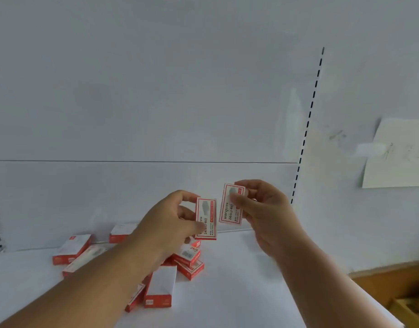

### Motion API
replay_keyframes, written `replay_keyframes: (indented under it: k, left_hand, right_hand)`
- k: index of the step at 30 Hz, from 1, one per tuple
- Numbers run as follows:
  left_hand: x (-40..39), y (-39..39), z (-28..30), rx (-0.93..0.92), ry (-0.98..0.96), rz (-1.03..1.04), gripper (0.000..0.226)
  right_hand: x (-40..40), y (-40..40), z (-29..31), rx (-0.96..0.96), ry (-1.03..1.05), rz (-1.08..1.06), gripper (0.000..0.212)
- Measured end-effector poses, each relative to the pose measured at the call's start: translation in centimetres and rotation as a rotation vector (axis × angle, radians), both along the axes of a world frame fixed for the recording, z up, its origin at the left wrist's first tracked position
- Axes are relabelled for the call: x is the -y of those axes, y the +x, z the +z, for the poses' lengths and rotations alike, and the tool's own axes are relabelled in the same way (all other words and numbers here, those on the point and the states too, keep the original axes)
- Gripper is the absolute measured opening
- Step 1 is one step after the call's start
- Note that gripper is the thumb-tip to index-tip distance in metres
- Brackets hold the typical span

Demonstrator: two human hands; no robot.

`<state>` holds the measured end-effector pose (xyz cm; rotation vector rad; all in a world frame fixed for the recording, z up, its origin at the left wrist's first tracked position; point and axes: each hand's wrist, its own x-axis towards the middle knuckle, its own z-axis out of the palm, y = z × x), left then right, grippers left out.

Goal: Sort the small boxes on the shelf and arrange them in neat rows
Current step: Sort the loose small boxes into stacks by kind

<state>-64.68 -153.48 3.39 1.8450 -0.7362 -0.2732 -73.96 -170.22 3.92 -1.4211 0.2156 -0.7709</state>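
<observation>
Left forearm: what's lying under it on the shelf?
Under the left forearm the loose pile of red-and-white boxes continues; box edges poke out either side. How many the arm covers cannot be seen.

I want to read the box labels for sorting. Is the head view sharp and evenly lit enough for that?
Head view: light is soft and even, no glare. The box in the right hand shows legible print; the box in the left hand is slightly blurred. The loose boxes on the shelf are softer. Wide-angle distortion bends the slotted upright.
</observation>
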Motion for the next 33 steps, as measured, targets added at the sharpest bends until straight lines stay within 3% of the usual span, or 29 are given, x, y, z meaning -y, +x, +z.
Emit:
replay_keyframes:
  k: [7, 14, 20, 25, 33]
  left_hand:
    - [13.6, -3.7, -1.3, -0.133, -0.048, 0.014, 0.039]
    - [20.5, -4.7, -2.9, -0.089, 0.165, 0.106, 0.031]
    - [21.7, -4.5, -4.2, -0.069, 0.237, 0.186, 0.028]
    - [22.0, -5.0, -4.9, -0.037, 0.185, 0.277, 0.035]
    - [15.8, -4.9, -3.1, 0.247, 0.316, 0.314, 0.028]
  right_hand:
    - [13.4, -4.1, -0.6, -0.306, -0.236, -0.276, 0.005]
    - [19.9, -2.8, -3.1, -0.594, -0.398, -0.143, 0.006]
    - [21.0, -1.8, -3.9, -0.82, -0.968, -0.133, 0.022]
    - [20.9, -1.9, -3.8, -0.737, -1.082, -0.146, 0.021]
    - [15.8, 0.1, -1.9, -0.479, -1.149, -0.111, 0.018]
